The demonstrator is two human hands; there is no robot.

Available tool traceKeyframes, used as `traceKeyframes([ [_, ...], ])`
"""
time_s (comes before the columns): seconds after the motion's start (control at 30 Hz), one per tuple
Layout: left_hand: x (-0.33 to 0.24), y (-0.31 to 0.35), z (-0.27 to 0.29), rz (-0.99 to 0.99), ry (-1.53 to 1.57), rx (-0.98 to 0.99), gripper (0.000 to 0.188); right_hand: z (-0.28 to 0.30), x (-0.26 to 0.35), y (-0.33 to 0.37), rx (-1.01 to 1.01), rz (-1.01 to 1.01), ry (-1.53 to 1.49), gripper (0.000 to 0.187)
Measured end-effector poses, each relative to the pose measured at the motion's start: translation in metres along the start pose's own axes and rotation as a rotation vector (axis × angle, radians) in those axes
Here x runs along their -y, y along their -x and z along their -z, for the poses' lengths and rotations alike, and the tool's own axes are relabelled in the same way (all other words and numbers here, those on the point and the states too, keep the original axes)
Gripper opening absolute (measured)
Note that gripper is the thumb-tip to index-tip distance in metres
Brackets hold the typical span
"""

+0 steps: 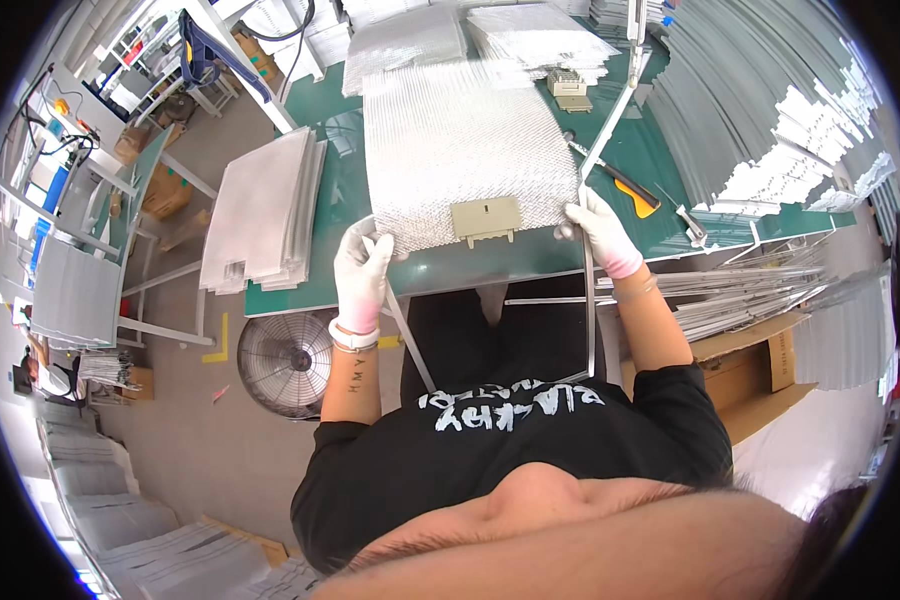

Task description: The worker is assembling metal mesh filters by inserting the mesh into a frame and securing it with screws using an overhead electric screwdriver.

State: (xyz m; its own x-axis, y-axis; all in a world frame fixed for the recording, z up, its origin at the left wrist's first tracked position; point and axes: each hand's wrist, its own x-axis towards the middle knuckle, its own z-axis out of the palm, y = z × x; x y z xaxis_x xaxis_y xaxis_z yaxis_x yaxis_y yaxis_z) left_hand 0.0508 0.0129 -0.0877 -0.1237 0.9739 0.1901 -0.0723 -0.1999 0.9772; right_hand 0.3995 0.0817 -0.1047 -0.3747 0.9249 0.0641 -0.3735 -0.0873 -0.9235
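Note:
A silvery mesh sheet point(470, 150) lies on the green table, its near edge toward me. On that edge sits a beige plate with two small feet point(486, 220). My left hand point(362, 268), in a white glove, is closed at the near left corner, around a thin metal frame strip point(410, 342) that slants toward my body. At the near right corner, my gloved right hand point(598, 232) is closed on another metal frame strip point(589, 320), which also reaches down toward me. The fingers partly hide both corners and whether they also pinch the mesh.
Flat grey panels point(262, 205) are stacked left of the mesh. More mesh sheets point(405, 45) lie behind it. At right are a beige block point(568, 88), a hammer point(632, 195), a screwdriver point(692, 226) and tall panel stacks point(760, 100). A floor fan point(288, 362) stands below left.

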Motion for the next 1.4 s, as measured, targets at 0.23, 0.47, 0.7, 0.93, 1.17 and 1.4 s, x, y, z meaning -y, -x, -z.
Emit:
traceKeyframes([
  [0.23,-0.052,0.039,-0.021,-0.131,0.198,-0.005,0.072,-0.028,0.026,0.024,-0.004,0.166,0.175,0.049],
  [0.47,-0.09,0.012,0.002,-0.392,0.025,-0.287,0.022,-0.069,0.077,0.003,-0.127,0.491,0.435,0.026],
  [0.7,-0.135,-0.096,-0.003,-0.584,-0.064,-0.18,0.023,-0.11,0.132,-0.064,-0.341,0.643,0.515,0.031],
  [0.93,-0.106,-0.096,-0.013,-0.541,0.038,-0.239,0.017,-0.089,0.106,-0.075,-0.486,0.685,0.647,0.021],
  [1.17,-0.046,-0.098,-0.001,-0.367,-0.065,-0.17,0.027,-0.051,0.06,-0.097,-0.231,0.591,0.547,0.02],
  [1.4,0.012,-0.082,0.042,-0.186,-0.193,0.145,0.048,-0.016,0.029,-0.077,0.06,0.389,0.582,0.036],
])
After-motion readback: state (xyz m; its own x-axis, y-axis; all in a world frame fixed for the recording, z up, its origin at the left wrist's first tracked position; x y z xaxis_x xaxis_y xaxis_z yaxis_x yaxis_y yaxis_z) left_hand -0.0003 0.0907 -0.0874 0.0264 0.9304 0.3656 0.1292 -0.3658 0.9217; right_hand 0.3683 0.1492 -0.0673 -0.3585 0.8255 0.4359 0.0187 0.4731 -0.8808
